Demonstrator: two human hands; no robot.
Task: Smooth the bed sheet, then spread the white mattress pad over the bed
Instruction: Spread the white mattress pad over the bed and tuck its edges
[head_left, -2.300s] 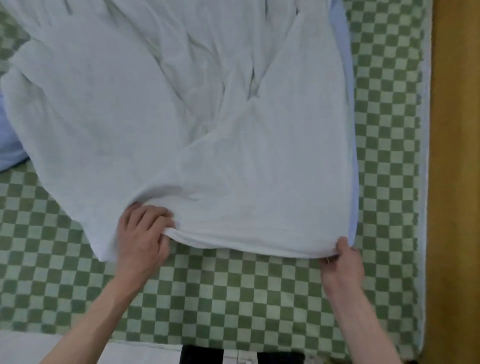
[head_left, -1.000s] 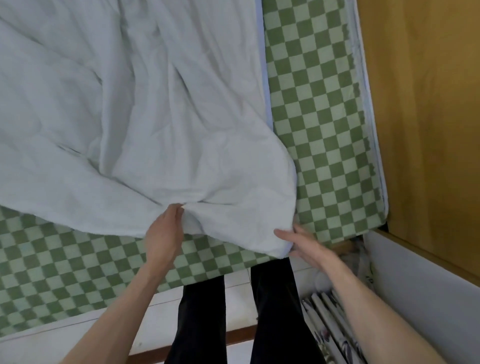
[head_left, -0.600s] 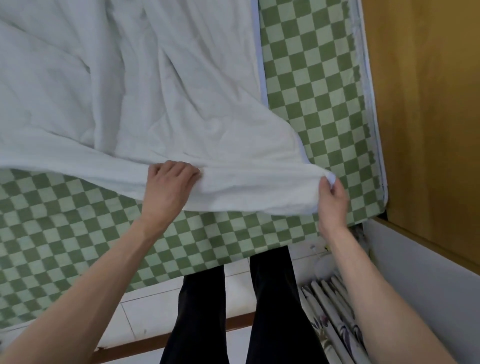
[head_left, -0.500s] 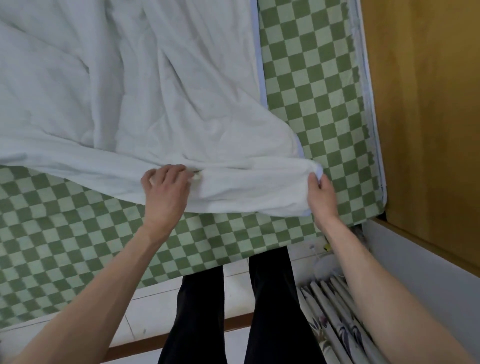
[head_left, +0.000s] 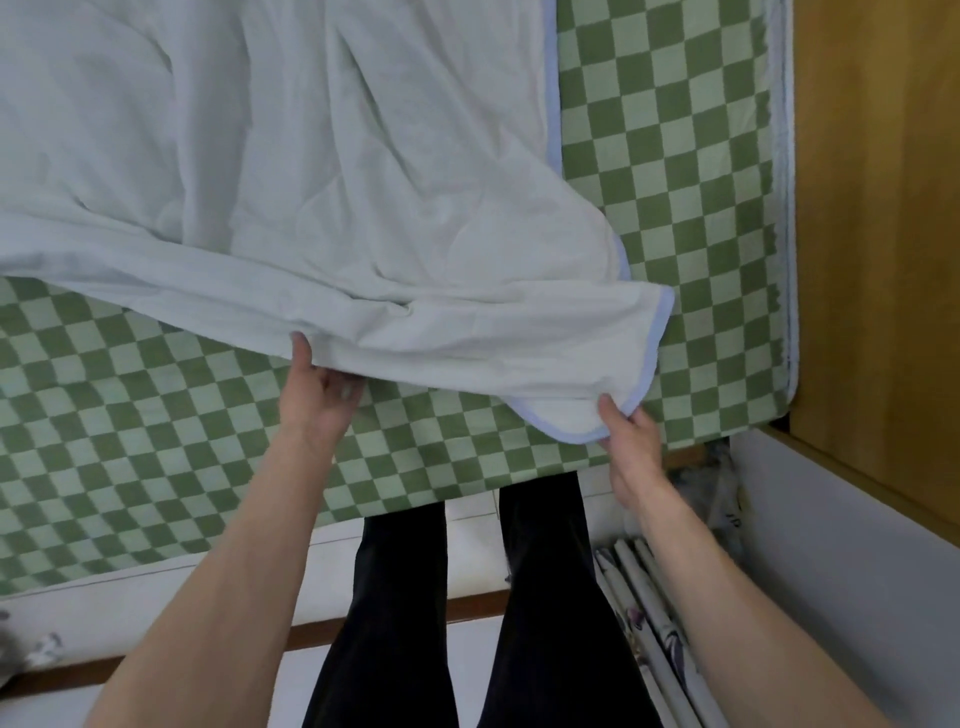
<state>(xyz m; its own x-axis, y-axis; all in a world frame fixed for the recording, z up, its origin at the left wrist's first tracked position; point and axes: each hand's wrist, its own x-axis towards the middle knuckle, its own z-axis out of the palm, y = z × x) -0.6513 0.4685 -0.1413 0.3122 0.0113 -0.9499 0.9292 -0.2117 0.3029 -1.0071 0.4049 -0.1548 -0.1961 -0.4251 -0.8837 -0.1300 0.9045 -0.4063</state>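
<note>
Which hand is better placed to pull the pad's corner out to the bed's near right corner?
Right. The right hand already pinches the blue-trimmed corner of the white mattress pad; the left hand grips mid-edge, farther away.

Both arms outstretched, left hand and right hand gripping.

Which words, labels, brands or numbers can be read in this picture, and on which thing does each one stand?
None can be read.
Pad: plain white with a pale blue border, no label visible.
Sheet: only green checks, no text.
Rolled papers on the floor: a dark printed pattern, too blurred to tell whether it holds letters.
Left hand and right hand hold the pad's edge; nothing written shows near either grip.
</note>
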